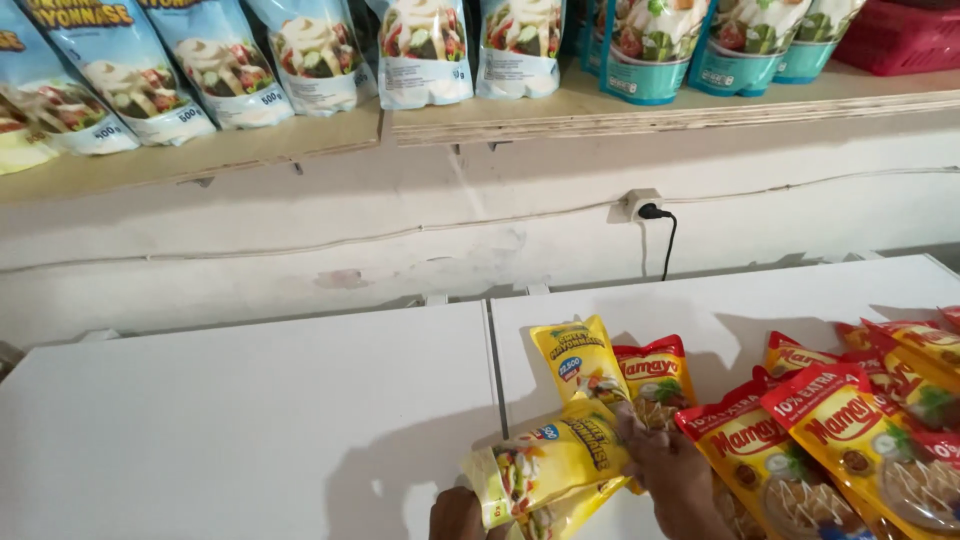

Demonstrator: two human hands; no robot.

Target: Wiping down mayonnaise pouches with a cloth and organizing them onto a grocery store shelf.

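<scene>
The work surface is a white table under a wooden shelf. All positions below are given relative to the yellow pouch lying flat on the table.

**Hands.** The right hand is directly below the flat pouch, at the bottom edge of the view. Its fingers are closed around a second yellow pouch, which is lifted and tilted with its top end to the left. A third yellow pouch shows beneath the held one. The left hand is below and to the left of the flat pouch. Only its top is in view, just beside the lower end of the held pouch; whether its fingers are open or closed cannot be determined.

**Surrounding items.** A red-topped pouch lies just right of the flat pouch, touching it. Farther right, overlapping red pouches lie in a row reaching the right edge of the view. Above, on the shelf, stand blue-and-white pouches and teal pouches. A wall socket with a black cord is above and slightly right, between shelf and table.

**Progress.** Judged from the layout: one yellow pouch and the red row are laid out. At least two yellow pouches remain in hand. The table area to the left holds no pouches.
</scene>
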